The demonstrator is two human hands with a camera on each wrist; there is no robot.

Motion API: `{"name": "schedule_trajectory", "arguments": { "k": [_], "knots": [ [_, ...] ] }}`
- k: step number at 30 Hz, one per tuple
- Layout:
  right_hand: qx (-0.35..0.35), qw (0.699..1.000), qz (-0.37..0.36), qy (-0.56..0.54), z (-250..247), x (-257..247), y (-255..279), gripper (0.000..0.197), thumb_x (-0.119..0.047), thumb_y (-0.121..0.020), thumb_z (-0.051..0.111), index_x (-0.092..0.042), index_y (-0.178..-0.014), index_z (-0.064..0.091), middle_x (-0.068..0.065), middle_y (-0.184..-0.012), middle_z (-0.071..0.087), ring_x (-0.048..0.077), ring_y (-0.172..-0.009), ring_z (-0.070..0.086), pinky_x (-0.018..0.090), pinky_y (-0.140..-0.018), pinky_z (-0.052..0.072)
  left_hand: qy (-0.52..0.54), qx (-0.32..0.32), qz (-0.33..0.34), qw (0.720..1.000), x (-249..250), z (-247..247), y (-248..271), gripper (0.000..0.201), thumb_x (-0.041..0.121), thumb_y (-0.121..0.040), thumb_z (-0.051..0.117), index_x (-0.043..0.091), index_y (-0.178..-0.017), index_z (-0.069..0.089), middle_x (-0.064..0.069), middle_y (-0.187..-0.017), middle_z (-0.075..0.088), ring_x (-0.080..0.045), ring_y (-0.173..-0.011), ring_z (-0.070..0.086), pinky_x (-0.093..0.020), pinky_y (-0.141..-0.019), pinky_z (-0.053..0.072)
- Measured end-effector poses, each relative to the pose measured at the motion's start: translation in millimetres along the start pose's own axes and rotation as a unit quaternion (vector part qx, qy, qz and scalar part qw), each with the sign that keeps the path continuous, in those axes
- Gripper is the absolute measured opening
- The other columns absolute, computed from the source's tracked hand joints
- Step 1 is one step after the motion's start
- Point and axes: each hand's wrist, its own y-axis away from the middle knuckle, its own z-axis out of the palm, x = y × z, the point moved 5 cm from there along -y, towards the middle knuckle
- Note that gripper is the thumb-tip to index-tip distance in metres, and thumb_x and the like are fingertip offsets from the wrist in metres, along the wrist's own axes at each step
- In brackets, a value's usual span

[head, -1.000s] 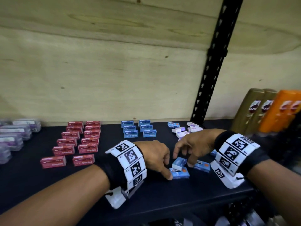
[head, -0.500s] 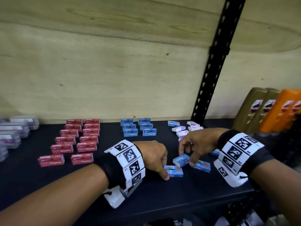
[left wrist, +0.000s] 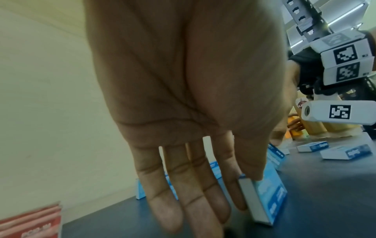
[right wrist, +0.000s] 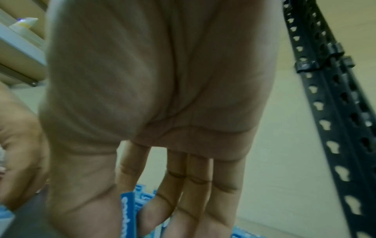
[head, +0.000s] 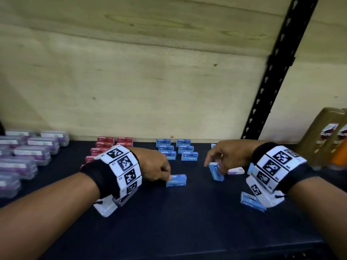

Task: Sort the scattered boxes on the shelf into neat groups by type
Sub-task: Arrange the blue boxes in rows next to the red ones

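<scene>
The black shelf point(head: 169, 231) now sits lower and nearer in the head view than a second ago, and the orange bottles at the right have nearly slid out of view, so the head has shifted left toward the sorted rows. The red staple boxes point(head: 105, 145) and the blue group point(head: 176, 150) at the back stand in two-column rows as before. What has changed is the pair of loose boxes: the left hand point(head: 154, 166) has carried its blue box point(head: 176, 180) away from the pile, pinching it between thumb and forefinger on the shelf just in front of the blue group. The right hand point(head: 227, 156) has raised the second blue box point(head: 216, 170) on end, its fingers curled round it. Another blue box point(head: 250, 200) and a pale one point(head: 236, 170) still lie loose near the right wrist. I judge the blue group is about to gain two, with a few strays left.
</scene>
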Motion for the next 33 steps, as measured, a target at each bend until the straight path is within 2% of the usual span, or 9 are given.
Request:
{"name": "schedule_trajectory", "arguments": {
  "k": [4, 8, 16, 20, 22, 25, 27, 31, 33],
  "knots": [
    [-0.023, 0.999, -0.026, 0.032, 9, -19, -12, 0.045, -0.008, -0.091, 0.056, -0.04, -0.121, 0.064, -0.012, -0.083, 0.062, -0.002, -0.068, 0.053, 0.02, -0.076, 0.047, 0.001, 0.014, 0.001, 1.0, -3, -1, 2, 0.035, 0.048, -0.1, 0.045, 0.027, -0.119, 0.064, 0.008, -0.117, 0.064, -0.009, -0.102, 0.058, -0.029, -0.094, 0.044],
    [-0.008, 0.998, -0.043, 0.051, 12, -25, -16, 0.038, -0.015, -0.097, 0.052, -0.038, -0.124, 0.064, -0.014, -0.079, 0.048, 0.001, -0.067, 0.048, 0.015, -0.065, 0.038, 0.007, 0.017, -0.004, 1.0, -3, 0, 1, 0.033, 0.047, -0.098, 0.047, 0.028, -0.12, 0.063, 0.009, -0.118, 0.063, -0.01, -0.104, 0.057, -0.026, -0.089, 0.043],
    [0.008, 0.999, -0.004, 0.042, 18, -13, -15, 0.034, -0.026, -0.094, 0.059, -0.032, -0.128, 0.055, -0.014, -0.093, 0.061, 0.007, -0.082, 0.058, 0.022, -0.074, 0.044, 0.004, 0.04, 0.034, 0.999, 21, -3, -11, 0.046, 0.047, -0.09, 0.063, 0.024, -0.129, 0.054, 0.007, -0.12, 0.061, -0.012, -0.104, 0.059, -0.031, -0.093, 0.049],
    [0.008, 0.997, 0.053, 0.059, 21, 1, -8, 0.035, -0.037, -0.091, 0.065, -0.029, -0.123, 0.054, -0.009, -0.107, 0.062, 0.014, -0.1, 0.06, 0.027, -0.086, 0.047, -0.028, 0.037, 0.062, 0.997, 32, -3, -14, 0.048, 0.033, -0.093, 0.064, 0.029, -0.138, 0.049, 0.004, -0.124, 0.059, -0.015, -0.105, 0.057, -0.027, -0.088, 0.044],
    [0.006, 0.994, 0.081, 0.072, 21, 8, -5, 0.035, -0.044, -0.089, 0.067, -0.03, -0.119, 0.055, -0.011, -0.104, 0.061, 0.014, -0.101, 0.06, 0.03, -0.092, 0.048, -0.042, 0.032, 0.076, 0.996, 33, -3, -13, 0.05, 0.024, -0.096, 0.06, 0.033, -0.143, 0.045, 0.004, -0.131, 0.056, -0.017, -0.115, 0.054, -0.024, -0.087, 0.038],
    [-0.001, 0.992, 0.096, 0.083, 23, 12, -5, 0.026, -0.044, -0.087, 0.067, -0.031, -0.106, 0.056, -0.008, -0.098, 0.071, 0.015, -0.094, 0.065, 0.032, -0.089, 0.051, -0.048, 0.044, 0.09, 0.994, 29, -6, -11, 0.047, 0.021, -0.097, 0.057, 0.035, -0.141, 0.048, 0.004, -0.14, 0.051, -0.018, -0.124, 0.05, -0.025, -0.093, 0.036],
    [-0.001, 0.992, 0.092, 0.083, 23, 9, -6, 0.02, -0.042, -0.089, 0.066, -0.032, -0.101, 0.054, -0.008, -0.097, 0.07, 0.015, -0.093, 0.064, 0.032, -0.087, 0.051, -0.017, 0.068, 0.085, 0.994, 23, -10, -11, 0.043, 0.022, -0.097, 0.056, 0.036, -0.137, 0.051, 0.006, -0.132, 0.054, -0.015, -0.116, 0.053, -0.026, -0.093, 0.039],
    [0.014, 0.993, 0.071, 0.089, 19, -8, -13, 0.018, -0.037, -0.091, 0.064, -0.029, -0.104, 0.054, -0.009, -0.1, 0.06, 0.015, -0.094, 0.057, 0.029, -0.081, 0.045, 0.09, 0.145, 0.045, 0.984, 7, -18, -13, 0.027, 0.022, -0.095, 0.059, 0.033, -0.119, 0.053, 0.015, -0.087, 0.053, -0.005, -0.077, 0.052, -0.022, -0.07, 0.041],
    [0.022, 0.994, 0.059, 0.094, 16, -18, -16, 0.016, -0.035, -0.093, 0.061, -0.026, -0.105, 0.055, -0.007, -0.101, 0.059, 0.016, -0.093, 0.056, 0.027, -0.077, 0.041, 0.11, 0.168, 0.017, 0.98, 2, -18, -13, 0.022, 0.024, -0.094, 0.06, 0.029, -0.113, 0.051, 0.013, -0.082, 0.051, -0.006, -0.072, 0.051, -0.022, -0.064, 0.039]
  ]
}}
